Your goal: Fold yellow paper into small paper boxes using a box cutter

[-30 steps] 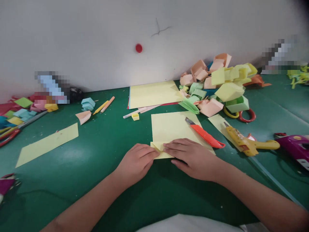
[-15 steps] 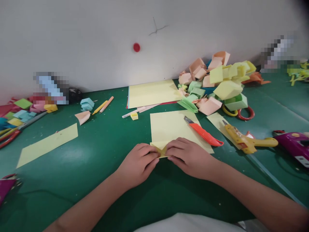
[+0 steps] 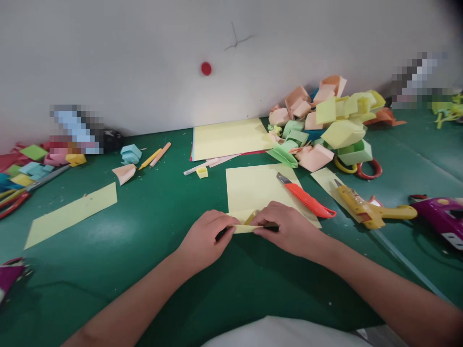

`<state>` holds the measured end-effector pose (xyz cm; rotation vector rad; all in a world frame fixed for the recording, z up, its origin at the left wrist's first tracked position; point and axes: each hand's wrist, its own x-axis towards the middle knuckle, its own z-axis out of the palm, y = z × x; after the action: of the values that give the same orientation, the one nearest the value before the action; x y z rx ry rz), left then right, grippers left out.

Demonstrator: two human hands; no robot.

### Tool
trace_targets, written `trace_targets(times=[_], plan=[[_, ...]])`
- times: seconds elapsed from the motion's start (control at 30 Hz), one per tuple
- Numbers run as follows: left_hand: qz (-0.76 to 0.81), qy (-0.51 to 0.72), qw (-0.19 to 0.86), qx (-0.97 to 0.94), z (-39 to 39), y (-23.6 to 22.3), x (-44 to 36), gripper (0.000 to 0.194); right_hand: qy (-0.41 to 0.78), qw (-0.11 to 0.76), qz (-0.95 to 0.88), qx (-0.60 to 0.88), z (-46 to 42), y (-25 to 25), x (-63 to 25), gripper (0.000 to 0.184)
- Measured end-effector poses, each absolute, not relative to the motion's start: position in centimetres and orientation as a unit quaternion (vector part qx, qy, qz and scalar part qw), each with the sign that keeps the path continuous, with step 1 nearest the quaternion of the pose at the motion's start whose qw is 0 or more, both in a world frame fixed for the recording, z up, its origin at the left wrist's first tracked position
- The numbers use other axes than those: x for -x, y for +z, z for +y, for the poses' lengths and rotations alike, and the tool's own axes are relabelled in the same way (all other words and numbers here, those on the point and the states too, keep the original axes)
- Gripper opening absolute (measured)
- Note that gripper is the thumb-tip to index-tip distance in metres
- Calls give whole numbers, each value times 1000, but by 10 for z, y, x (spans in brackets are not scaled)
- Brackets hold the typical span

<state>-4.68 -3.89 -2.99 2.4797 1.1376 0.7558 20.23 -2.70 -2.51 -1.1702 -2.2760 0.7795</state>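
Observation:
A small folded piece of pale yellow paper (image 3: pixel 246 226) is pinched between my left hand (image 3: pixel 206 239) and my right hand (image 3: pixel 289 227), lifted slightly off the green table (image 3: pixel 144 241). Each hand grips one end of it. Just behind it lies a flat pale yellow sheet (image 3: pixel 256 188). An orange utility knife (image 3: pixel 306 198) rests on that sheet's right edge, close to my right hand.
A yellow glue gun (image 3: pixel 369 209) and a purple one (image 3: pixel 439 214) lie at the right. A heap of folded paper boxes (image 3: pixel 325 127) and scissors (image 3: pixel 360 168) sit behind. A yellow strip (image 3: pixel 72 214), pens (image 3: pixel 155 156) and scraps lie at the left, more sheets (image 3: pixel 227 140) by the wall.
The small yellow piece was pressed flat under both hands; now it is folded narrower and raised a little, with the fingers pinching its ends.

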Motion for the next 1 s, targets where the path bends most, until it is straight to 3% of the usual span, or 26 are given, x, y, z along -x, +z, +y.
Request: trace_targets(times=[0.17,0.33,0.53,1.0], plan=[[428,248,177,-851,-38,-28,49,21,245,211,-837,442,-26,-24,-203,15],[424,257,128,-859,-39,-33,46,24,218,226,-843,437,-28,-30,-200,20],[411,236,73,-878,-41,-34,43,22,126,188,-864,450,-26,-36,-200,23],[317,205,2,-926,-45,-32,46,20,103,206,-888,399,-26,-34,-202,23]])
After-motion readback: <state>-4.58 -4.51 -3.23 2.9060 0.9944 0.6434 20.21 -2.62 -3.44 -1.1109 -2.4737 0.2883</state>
